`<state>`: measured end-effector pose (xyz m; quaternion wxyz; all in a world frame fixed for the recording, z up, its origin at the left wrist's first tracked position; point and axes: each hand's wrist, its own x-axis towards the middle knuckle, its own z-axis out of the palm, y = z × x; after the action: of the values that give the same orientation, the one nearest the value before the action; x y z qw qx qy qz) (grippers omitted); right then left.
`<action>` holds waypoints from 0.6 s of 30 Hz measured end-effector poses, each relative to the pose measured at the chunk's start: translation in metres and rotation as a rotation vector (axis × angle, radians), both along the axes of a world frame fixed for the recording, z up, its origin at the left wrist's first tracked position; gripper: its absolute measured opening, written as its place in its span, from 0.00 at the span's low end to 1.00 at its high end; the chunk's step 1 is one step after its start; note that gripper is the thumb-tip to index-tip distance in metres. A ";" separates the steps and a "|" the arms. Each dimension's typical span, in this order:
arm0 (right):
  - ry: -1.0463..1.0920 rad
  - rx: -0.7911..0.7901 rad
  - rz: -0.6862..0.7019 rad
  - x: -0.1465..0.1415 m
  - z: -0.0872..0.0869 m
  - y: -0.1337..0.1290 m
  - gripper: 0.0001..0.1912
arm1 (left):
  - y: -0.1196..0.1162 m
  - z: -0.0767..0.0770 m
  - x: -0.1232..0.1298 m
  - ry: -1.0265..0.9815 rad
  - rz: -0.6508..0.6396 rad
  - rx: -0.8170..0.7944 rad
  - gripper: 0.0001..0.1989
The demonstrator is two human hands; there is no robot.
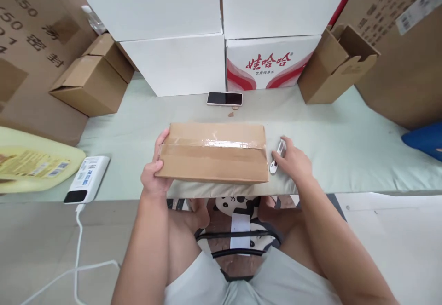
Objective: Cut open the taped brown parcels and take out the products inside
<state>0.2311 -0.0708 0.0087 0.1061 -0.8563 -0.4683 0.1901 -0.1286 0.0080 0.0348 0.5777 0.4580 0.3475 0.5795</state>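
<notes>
A brown cardboard box (214,162) lies near the front edge of the cloth-covered table, with clear tape running along its top seam. My left hand (157,169) grips the box's left end, thumb on top and fingers around the side. Just right of the box, my right hand (293,158) has its thumb and fingers closed on a white utility knife (277,158), which is at the tabletop. Whether the knife's blade is out, I cannot tell. Behind the box lie a phone (224,99) with a dark screen and small brown scraps (231,114).
White cartons (172,63) are stacked at the back. A closed cardboard box (93,79) stands back left, an open one (334,66) back right. At left are a yellow jug (37,162) and a white power bank (88,178) with a cable (78,231) hanging over the edge.
</notes>
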 end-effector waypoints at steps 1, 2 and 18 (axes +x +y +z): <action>-0.017 -0.033 0.033 0.001 0.003 0.001 0.35 | -0.003 0.001 0.005 0.001 -0.008 -0.002 0.33; -0.016 -0.038 0.057 0.000 0.006 0.002 0.34 | -0.007 0.002 0.010 -0.001 -0.018 -0.001 0.33; 0.803 1.123 -0.488 -0.019 0.096 -0.040 0.07 | -0.024 -0.003 0.049 0.054 -0.124 0.033 0.29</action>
<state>0.2120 -0.1106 0.1050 0.7319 -0.6171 -0.2162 0.1915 -0.0792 -0.0158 0.0315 0.5953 0.5037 0.3242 0.5356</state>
